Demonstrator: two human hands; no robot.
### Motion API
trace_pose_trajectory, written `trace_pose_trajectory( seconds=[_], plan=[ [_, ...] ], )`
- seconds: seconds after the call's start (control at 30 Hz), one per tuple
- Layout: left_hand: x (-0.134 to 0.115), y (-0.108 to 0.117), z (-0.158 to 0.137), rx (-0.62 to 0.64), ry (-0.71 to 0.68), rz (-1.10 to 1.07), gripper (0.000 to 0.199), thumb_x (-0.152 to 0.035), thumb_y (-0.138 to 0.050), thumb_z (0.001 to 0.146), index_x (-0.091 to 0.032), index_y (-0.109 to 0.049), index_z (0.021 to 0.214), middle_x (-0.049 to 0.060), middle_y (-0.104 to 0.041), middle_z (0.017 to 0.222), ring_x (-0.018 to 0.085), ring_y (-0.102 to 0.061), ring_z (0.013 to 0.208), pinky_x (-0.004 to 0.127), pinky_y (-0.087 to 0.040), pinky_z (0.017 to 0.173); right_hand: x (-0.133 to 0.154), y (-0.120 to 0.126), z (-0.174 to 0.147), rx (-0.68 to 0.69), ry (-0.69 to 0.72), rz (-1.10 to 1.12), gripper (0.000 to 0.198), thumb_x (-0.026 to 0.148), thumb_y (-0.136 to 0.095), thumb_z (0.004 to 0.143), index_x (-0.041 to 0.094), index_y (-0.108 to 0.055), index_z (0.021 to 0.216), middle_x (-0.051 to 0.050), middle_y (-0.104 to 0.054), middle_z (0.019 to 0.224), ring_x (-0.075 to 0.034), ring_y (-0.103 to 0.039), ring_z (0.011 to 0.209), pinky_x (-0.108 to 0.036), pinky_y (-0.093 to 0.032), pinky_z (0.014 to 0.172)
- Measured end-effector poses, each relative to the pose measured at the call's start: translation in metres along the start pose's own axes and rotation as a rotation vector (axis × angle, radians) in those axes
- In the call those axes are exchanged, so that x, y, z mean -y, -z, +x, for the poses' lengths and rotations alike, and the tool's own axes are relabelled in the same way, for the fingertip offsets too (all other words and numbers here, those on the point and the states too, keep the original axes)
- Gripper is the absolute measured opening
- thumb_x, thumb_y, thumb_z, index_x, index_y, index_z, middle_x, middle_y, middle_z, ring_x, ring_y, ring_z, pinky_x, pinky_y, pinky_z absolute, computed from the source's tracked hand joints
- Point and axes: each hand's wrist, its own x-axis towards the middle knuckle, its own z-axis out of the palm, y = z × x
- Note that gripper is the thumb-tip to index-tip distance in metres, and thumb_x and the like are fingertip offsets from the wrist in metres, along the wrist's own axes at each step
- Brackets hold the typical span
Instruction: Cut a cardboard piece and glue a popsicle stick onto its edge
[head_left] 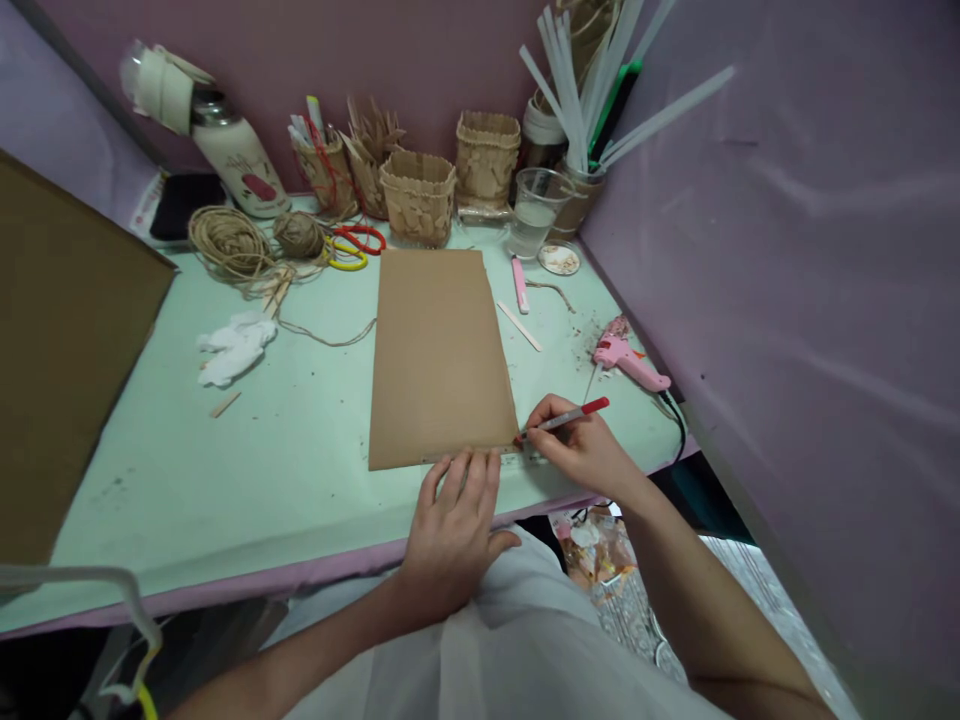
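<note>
A brown cardboard sheet [442,350] lies flat on the table in front of me. Along its near edge runs a thin clear strip with small marks, seemingly a ruler [511,449], partly hidden by my fingers. My left hand [457,525] rests flat with its fingers stretched forward, pressing on the strip and the cardboard's edge. In my right hand [577,445] is a pen [562,419] with a red end and a greyish barrel. Its tip touches or hovers just at the cardboard's near right corner; I cannot tell which.
A pink glue gun [630,360] with a black cord lies at right. Beyond the cardboard are a pink cutter [520,285], a wooden stick [519,326], scissors [346,254], twine [229,243], a plastic cup [534,215] and decorated holders [418,200]. White gloves [237,348] lie left.
</note>
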Motion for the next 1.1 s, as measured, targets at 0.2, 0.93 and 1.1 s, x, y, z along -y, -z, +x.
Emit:
trace_pose_trajectory(
  seconds=[0.2,0.93,1.1],
  plan=[
    [-0.0004,-0.0005,0.0007,-0.020,0.015,-0.009,0.087,-0.073,-0.057,0.075,-0.016,-0.049,0.140,0.010,-0.063,0.126,0.028,-0.052,0.119,0.042,-0.034,0.105,-0.0015,0.0035,0.0010,0.000,-0.016,-0.016,0.007,0.024,-0.054,0.084,0.020,-0.056,0.079,0.001,-0.058,0.069,-0.013,-0.051,0.061,-0.025,-0.038,0.055],
    [0.0023,-0.0048,-0.0013,-0.093,0.005,-0.056,0.073,-0.068,-0.032,0.091,-0.012,-0.059,0.130,0.010,-0.065,0.125,0.024,-0.051,0.121,0.040,-0.029,0.109,-0.0003,0.0077,0.0050,0.029,-0.093,0.011,0.005,0.020,-0.054,0.082,0.019,-0.056,0.078,0.002,-0.056,0.069,-0.012,-0.049,0.061,-0.024,-0.038,0.055],
    [0.0027,-0.0050,-0.0006,-0.069,0.005,-0.058,0.076,-0.071,-0.041,0.086,-0.015,-0.054,0.136,0.009,-0.063,0.127,0.024,-0.049,0.122,0.040,-0.030,0.108,-0.0001,0.0077,0.0053,0.031,-0.091,0.006,0.005,0.020,-0.054,0.082,0.019,-0.056,0.078,0.001,-0.057,0.070,-0.012,-0.049,0.062,-0.024,-0.038,0.056]
  ],
)
